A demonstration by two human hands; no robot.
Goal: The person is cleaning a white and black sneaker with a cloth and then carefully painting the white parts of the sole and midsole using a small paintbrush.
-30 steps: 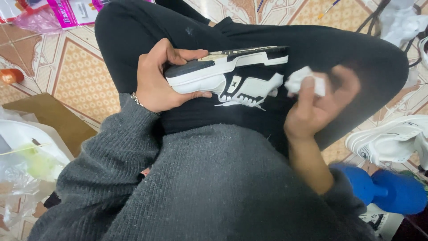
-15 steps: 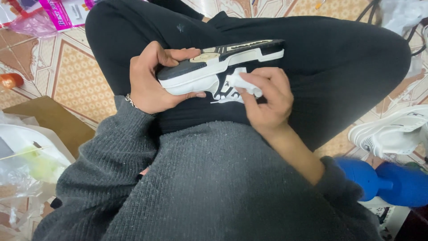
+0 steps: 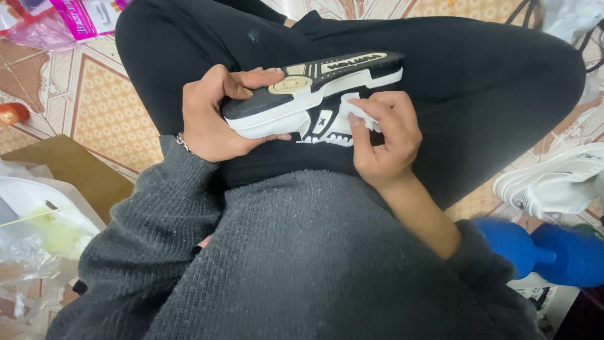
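A black and white sneaker [image 3: 314, 94] lies on its side across my lap, its black and tan sole turned up. My left hand [image 3: 217, 113] grips its heel end, thumb over the sole and fingers under the white midsole. My right hand [image 3: 384, 138] pinches a small white wipe [image 3: 357, 112] and presses it against the sneaker's white side just below the midsole. I sit cross-legged in black trousers [image 3: 478, 94] and a grey knitted sweater [image 3: 302, 264].
A second white sneaker [image 3: 553, 182] lies on the patterned tile floor [image 3: 94, 94] at the right. A blue dumbbell [image 3: 541, 252] sits below it. Clear plastic bags [image 3: 31, 239] and a brown cardboard piece [image 3: 69, 167] are at the left, a pink packet [image 3: 88, 12] at the top left.
My right hand, which was held away to the right with the wipe, has come in to the shoe and now presses the wipe on its side. The left hand keeps its grip.
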